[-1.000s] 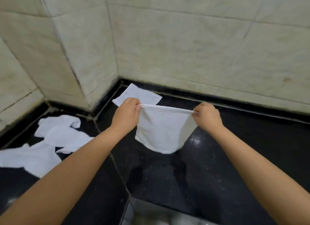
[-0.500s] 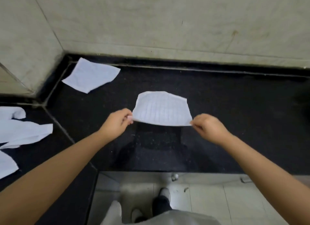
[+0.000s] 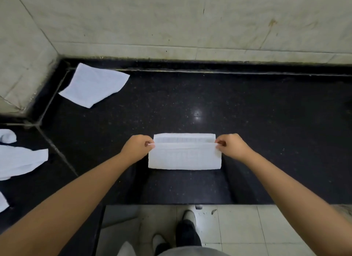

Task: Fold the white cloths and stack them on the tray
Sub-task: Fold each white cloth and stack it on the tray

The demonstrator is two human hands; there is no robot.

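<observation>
A white cloth point(image 3: 184, 157) lies on the black stone counter point(image 3: 247, 122) near its front edge, folded over itself, with a strip of the lower layer showing along its far side. My left hand point(image 3: 138, 147) pinches the top layer's left corner. My right hand point(image 3: 232, 146) pinches its right corner. A second white cloth point(image 3: 93, 85) lies flat in the far left corner by the wall. Unfolded white cloths point(image 3: 18, 160) are heaped at the left edge. No tray is in view.
Pale marble walls rise behind the counter and at the left. The counter's front edge drops to a tiled floor point(image 3: 238, 225), where my shoes point(image 3: 187, 229) show. A seam point(image 3: 57, 151) divides the left counter section.
The cloth was held up in the air between both hands. It now lies on the counter, its held edge brought over it into a fold. The camera has tilted down.
</observation>
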